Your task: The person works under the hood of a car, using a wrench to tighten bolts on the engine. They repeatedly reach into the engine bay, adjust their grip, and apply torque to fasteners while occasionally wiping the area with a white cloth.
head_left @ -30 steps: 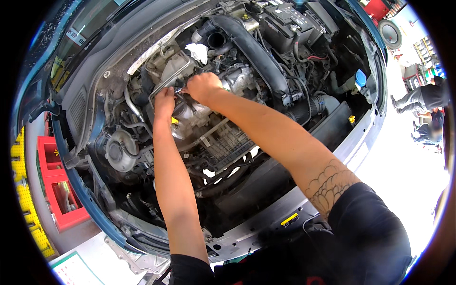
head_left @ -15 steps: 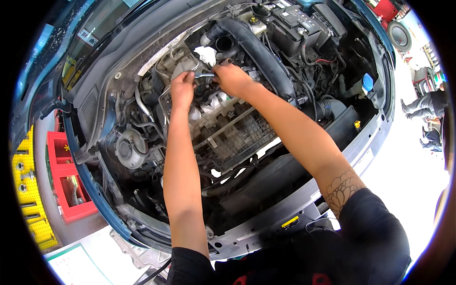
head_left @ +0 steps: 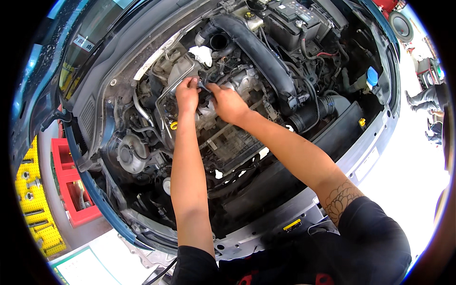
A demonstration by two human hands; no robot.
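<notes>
Both my hands are over the middle of a car engine (head_left: 232,147) under a raised hood. My left hand (head_left: 187,97) pinches one end of a slim metal tool (head_left: 203,86), thumb and fingers together. Gripping the tool's other end is my right hand (head_left: 229,103), close beside the left. Fingers cover most of the tool, so its exact kind is hidden. Just beyond my hands, a crumpled white rag (head_left: 202,55) lies next to an open round pipe mouth (head_left: 219,42).
A thick black air duct (head_left: 259,57) arches right of my hands. Farther right are the battery (head_left: 292,21) and a blue-capped filler (head_left: 372,76). Red bins (head_left: 71,185) and a yellow tool board (head_left: 38,204) stand at left. Another person's legs (head_left: 422,99) show at far right.
My hands have come nearer to me and closer together, with the metal tool still between them. The view has shifted slightly.
</notes>
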